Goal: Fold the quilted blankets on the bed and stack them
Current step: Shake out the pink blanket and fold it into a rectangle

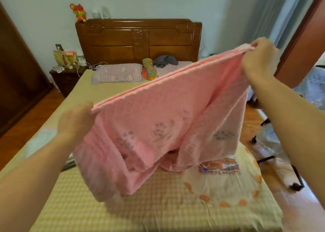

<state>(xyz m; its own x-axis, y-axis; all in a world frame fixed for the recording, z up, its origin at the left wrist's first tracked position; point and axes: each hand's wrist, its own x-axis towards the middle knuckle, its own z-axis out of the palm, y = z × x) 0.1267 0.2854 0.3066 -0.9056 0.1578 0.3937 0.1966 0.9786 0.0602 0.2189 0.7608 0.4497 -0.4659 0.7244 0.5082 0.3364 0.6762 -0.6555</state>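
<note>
The person's fingers on the right hand are curled tight over one top corner of a pink quilted blanket, pinching two layers of edge together, high and toward the far right. The left hand grips the other top corner, lower and nearer on the left, its fingers wrapped behind the cloth and mostly hidden. Between the two hands the doubled edge runs taut in a straight slanting line, which suggests the blanket is already folded once and is being held up so that its weight pulls the layers flat and even.

Below that edge the pink blanket hangs in loose folds, printed with faint grey flowers; its lower end is bunched and rests on the bed. It lies partly on a yellow checked blanket spread over the near end of the bed, beside a cream blanket with orange dots on the right; both look unfolded.

Farther off are a striped pillow, a bright floral bundle, a grey garment and a carved wooden headboard. A cluttered nightstand stands at the far left.
</note>
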